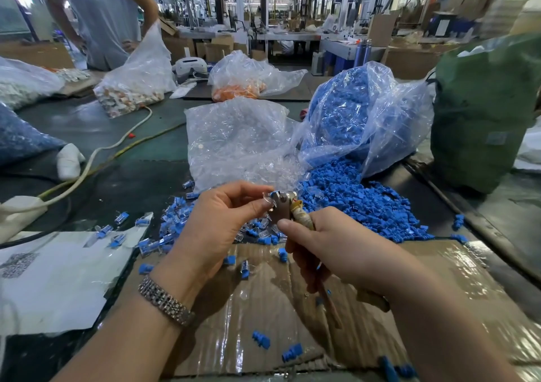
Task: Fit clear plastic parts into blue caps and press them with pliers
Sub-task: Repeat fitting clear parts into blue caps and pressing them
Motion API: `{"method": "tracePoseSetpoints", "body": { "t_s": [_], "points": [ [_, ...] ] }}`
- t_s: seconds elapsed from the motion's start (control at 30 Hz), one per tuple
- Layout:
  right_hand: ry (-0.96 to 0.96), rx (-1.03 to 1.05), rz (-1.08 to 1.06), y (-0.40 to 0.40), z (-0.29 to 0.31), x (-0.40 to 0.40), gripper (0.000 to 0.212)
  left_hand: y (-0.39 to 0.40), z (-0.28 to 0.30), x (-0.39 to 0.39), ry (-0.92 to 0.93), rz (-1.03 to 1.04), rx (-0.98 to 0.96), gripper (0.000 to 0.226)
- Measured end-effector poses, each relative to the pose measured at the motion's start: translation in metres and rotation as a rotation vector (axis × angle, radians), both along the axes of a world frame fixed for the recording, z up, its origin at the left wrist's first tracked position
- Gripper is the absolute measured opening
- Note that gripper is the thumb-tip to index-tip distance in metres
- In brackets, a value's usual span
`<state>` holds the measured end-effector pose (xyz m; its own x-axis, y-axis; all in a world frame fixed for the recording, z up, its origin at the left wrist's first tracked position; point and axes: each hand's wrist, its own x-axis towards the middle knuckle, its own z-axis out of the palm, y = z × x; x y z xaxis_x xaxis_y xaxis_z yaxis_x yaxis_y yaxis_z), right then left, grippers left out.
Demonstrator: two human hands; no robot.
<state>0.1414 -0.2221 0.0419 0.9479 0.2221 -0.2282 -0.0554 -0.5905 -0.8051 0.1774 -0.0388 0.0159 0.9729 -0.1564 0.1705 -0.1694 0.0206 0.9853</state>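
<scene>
The left hand (pixel 222 220) pinches a small blue cap (pixel 273 196) with a clear plastic part (pixel 267 197) between thumb and fingertips, holding it up against the metal head of the pliers (pixel 283 210). The right hand (pixel 330 250) grips the pliers by their tape-wrapped handles, thumb lying along the head, and the cap sits right at the tip of the tool; whether the jaws bite on it cannot be told. Both hands hover above a sheet of taped cardboard (pixel 278 308) on the table (pixel 123 176), where a few loose blue caps lie scattered. Just beyond the hands, a clear bag of clear parts (pixel 234 138) stands beside an open bag of blue caps (pixel 360 112) that spills a heap onto the table. Finished blue-and-clear pieces (pixel 172 232) lie to the left of the hands, near a white sheet (pixel 58 279).
</scene>
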Motion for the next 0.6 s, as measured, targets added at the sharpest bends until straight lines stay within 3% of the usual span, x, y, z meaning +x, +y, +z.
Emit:
{"method": "tracePoseSetpoints", "body": {
  "t_s": [0.2, 0.3, 0.37, 0.43, 0.53, 0.6],
  "points": [
    [0.102, 0.161, 0.012, -0.014, 0.003, 0.003, 0.056, 0.004, 0.004, 0.002, -0.056, 0.083, 0.075, 0.018],
    [0.038, 0.185, -0.127, -0.034, 0.003, 0.009, 0.055, 0.020, 0.003, 0.010, -0.165, 0.441, 0.344, 0.015],
    [-0.103, 0.038, -0.253, -0.047, 0.001, 0.015, 0.048, 0.033, 0.002, 0.015, -0.205, 0.655, 0.756, 0.012],
    [-0.223, -0.241, -0.316, -0.054, -0.003, 0.020, 0.042, 0.035, 0.001, 0.016, -0.217, 0.696, 1.054, 0.014],
    [-0.267, -0.625, -0.342, -0.051, -0.010, 0.021, 0.036, 0.023, -0.001, 0.012, -0.321, 0.441, 0.976, 0.024],
    [-0.221, -0.740, -0.320, -0.046, -0.016, 0.024, 0.039, 0.012, -0.006, 0.009, -0.400, 0.219, 0.975, 0.027]
  ]
}}
